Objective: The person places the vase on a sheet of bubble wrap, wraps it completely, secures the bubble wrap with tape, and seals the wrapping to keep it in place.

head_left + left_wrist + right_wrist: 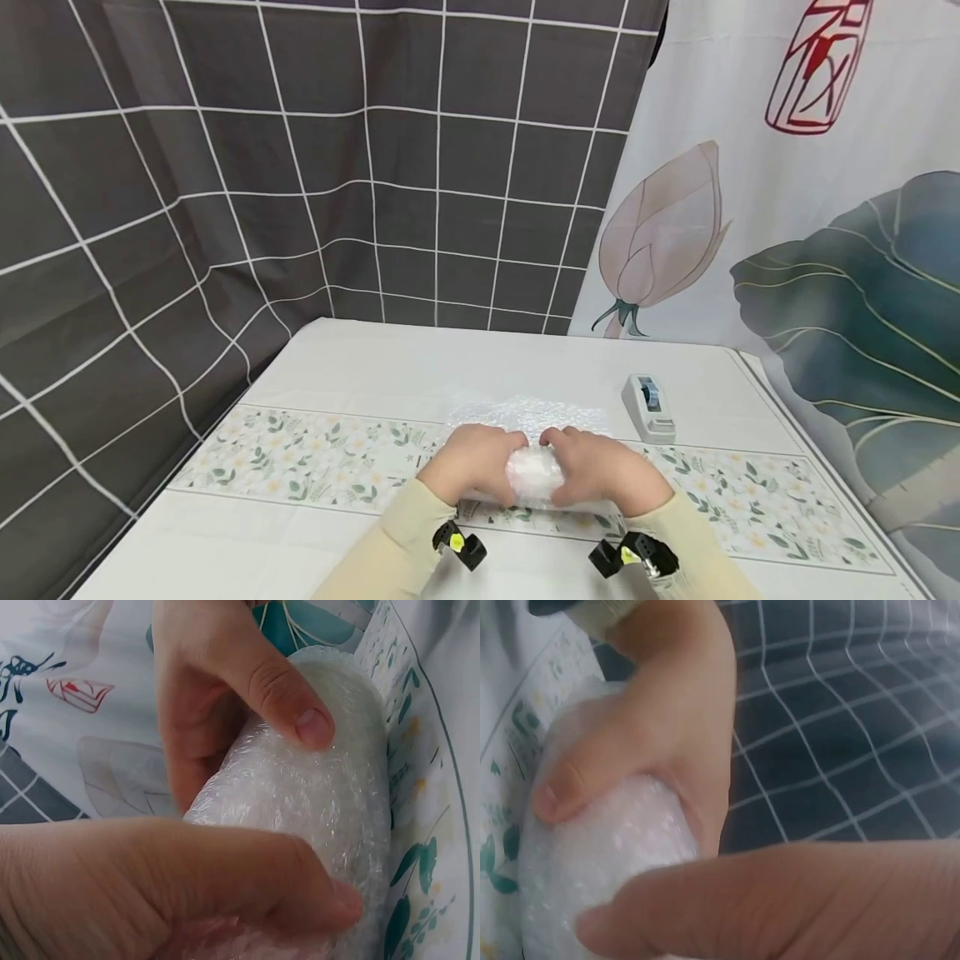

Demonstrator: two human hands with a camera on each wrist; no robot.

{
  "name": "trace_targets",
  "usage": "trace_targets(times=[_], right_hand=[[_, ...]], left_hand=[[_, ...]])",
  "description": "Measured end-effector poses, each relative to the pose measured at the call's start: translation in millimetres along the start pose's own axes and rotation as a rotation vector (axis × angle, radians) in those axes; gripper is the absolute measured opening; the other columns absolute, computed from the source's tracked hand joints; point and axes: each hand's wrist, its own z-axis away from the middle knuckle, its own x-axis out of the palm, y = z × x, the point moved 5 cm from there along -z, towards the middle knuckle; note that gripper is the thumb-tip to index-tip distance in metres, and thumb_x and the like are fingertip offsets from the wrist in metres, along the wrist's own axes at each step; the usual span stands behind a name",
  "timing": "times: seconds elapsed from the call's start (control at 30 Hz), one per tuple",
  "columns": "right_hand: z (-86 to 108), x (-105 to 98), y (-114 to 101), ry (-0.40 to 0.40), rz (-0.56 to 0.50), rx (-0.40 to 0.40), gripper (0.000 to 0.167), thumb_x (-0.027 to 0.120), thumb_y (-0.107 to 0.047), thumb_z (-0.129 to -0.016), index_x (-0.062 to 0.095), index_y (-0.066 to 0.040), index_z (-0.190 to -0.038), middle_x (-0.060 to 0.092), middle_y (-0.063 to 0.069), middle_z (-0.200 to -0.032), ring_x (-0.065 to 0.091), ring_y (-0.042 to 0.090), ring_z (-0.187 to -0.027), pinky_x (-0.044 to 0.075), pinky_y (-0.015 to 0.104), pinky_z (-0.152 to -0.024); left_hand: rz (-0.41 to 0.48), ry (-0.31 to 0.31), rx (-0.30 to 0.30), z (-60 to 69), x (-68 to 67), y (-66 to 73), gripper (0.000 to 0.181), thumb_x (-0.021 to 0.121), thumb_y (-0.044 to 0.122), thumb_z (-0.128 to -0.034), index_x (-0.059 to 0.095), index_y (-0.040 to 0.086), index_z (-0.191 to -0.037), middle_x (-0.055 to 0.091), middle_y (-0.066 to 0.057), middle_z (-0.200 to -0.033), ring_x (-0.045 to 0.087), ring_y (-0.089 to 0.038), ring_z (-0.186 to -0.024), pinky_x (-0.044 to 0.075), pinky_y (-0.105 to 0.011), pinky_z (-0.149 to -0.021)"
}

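So, L hand [480, 460], R hand [600, 468] curled rnd bubble-wrap bundle [534, 475], just apart.

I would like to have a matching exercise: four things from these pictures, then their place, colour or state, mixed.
1. bubble-wrapped bundle
2. tape dispenser
3. checked curtain
4. sleeves

A. cream
B. on the table, beyond the right hand
C. held by both left hand and right hand
D. dark grey with white lines

Pairs: 1-C; 2-B; 3-D; 4-A

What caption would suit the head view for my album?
Bubble-wrap roll held in left grip and right grip, with a white tape dispenser nearby on the floral-banded tablecloth.
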Motion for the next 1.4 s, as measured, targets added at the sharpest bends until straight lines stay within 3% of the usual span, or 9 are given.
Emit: trace_targets(times=[0.1, 0.23, 0.37, 0.67, 0.77, 0.97, 1.13, 1.27, 1.4], right_hand=[[1.3, -1, -8, 0.021, 0.079, 0.015, 0.073, 0.086, -0.029, -0.061, 0.059, -0.005, -0.125, 0.065, 0.008, -0.103, 0.064, 0.031, -0.095, 0.053, 0.052, -0.083], [-0.3, 5, -13, 0.024, 0.169, 0.029, 0.084, 0.092, -0.032, -0.054, 0.059, -0.008, -0.127, 0.066, 0.007, -0.107, 0.063, 0.031, -0.099, 0.052, 0.053, -0.087], [-4.9, 10, -12, 0.071, 0.240, -0.002, 0.080, 0.093, -0.033, -0.051, 0.061, -0.011, -0.121, 0.067, 0.006, -0.100, 0.064, 0.029, -0.091, 0.054, 0.051, -0.080], [-14.9, 15, -4, 0.106, 0.206, -0.035, 0.070, 0.088, -0.028, -0.046, 0.062, -0.014, -0.109, 0.064, -0.002, -0.082, 0.061, 0.022, -0.072, 0.053, 0.042, -0.065], [-16.5, 17, -2, 0.089, 0.192, -0.032, 0.069, 0.087, -0.030, -0.047, 0.061, -0.013, -0.109, 0.064, -0.003, -0.080, 0.061, 0.021, -0.071, 0.054, 0.042, -0.066], [-17.5, 17, 3, 0.017, 0.125, 0.024, 0.077, 0.085, -0.033, -0.050, 0.062, -0.009, -0.120, 0.067, -0.003, -0.087, 0.065, 0.021, -0.080, 0.055, 0.044, -0.074], [-18.2, 19, 7, -0.032, 0.055, 0.053, 0.076, 0.084, -0.033, -0.050, 0.061, -0.009, -0.118, 0.065, -0.005, -0.085, 0.062, 0.018, -0.076, 0.054, 0.043, -0.074], [-18.6, 19, 10, -0.048, 0.005, 0.073, 0.078, 0.083, -0.032, -0.049, 0.058, -0.008, -0.119, 0.064, -0.005, -0.086, 0.060, 0.017, -0.075, 0.053, 0.042, -0.073], [-17.9, 19, 9, -0.049, -0.010, 0.072, 0.073, 0.083, -0.033, -0.049, 0.057, -0.010, -0.114, 0.063, -0.005, -0.086, 0.060, 0.017, -0.075, 0.053, 0.042, -0.073]], left_hand=[[0.080, -0.028, -0.005, 1.0, -1.7, -5.3, 0.049, 0.088, 0.035, -0.0551, 0.063, 0.027, -0.097, 0.060, 0.016, -0.079, 0.054, -0.008, -0.066, 0.046, -0.029, -0.060], [0.157, -0.076, -0.033, 2.1, -1.4, -11.5, 0.050, 0.087, 0.036, -0.0545, 0.063, 0.025, -0.097, 0.061, 0.016, -0.081, 0.056, -0.009, -0.069, 0.048, -0.029, -0.063], [0.182, -0.111, -0.052, 1.3, 0.8, -15.3, 0.052, 0.086, 0.038, -0.0554, 0.064, 0.024, -0.101, 0.063, 0.015, -0.085, 0.057, -0.009, -0.074, 0.049, -0.030, -0.068], [0.200, -0.117, -0.076, 3.8, -2.0, -17.5, 0.061, 0.086, 0.041, -0.0568, 0.065, 0.024, -0.112, 0.066, 0.013, -0.092, 0.059, -0.009, -0.078, 0.051, -0.033, -0.074], [0.176, -0.106, -0.077, 7.4, -6.6, -14.2, 0.064, 0.088, 0.040, -0.0578, 0.065, 0.024, -0.115, 0.066, 0.011, -0.094, 0.059, -0.010, -0.081, 0.050, -0.034, -0.076], [0.012, -0.048, -0.068, 14.1, -13.8, 2.9, 0.074, 0.091, 0.038, -0.0589, 0.063, 0.025, -0.126, 0.066, 0.004, -0.103, 0.058, -0.018, -0.091, 0.049, -0.039, -0.084], [-0.110, -0.011, -0.089, 16.1, -11.9, 16.9, 0.087, 0.096, 0.040, -0.0555, 0.059, 0.024, -0.133, 0.064, -0.001, -0.109, 0.059, -0.022, -0.100, 0.047, -0.041, -0.089], [-0.170, 0.013, -0.098, 14.0, -9.2, 20.4, 0.090, 0.099, 0.042, -0.0507, 0.059, 0.025, -0.130, 0.064, 0.000, -0.108, 0.059, -0.022, -0.098, 0.047, -0.041, -0.088], [-0.175, 0.029, -0.084, 11.8, -7.0, 17.2, 0.079, 0.098, 0.039, -0.0524, 0.062, 0.027, -0.122, 0.066, 0.003, -0.103, 0.060, -0.022, -0.090, 0.048, -0.041, -0.082]])
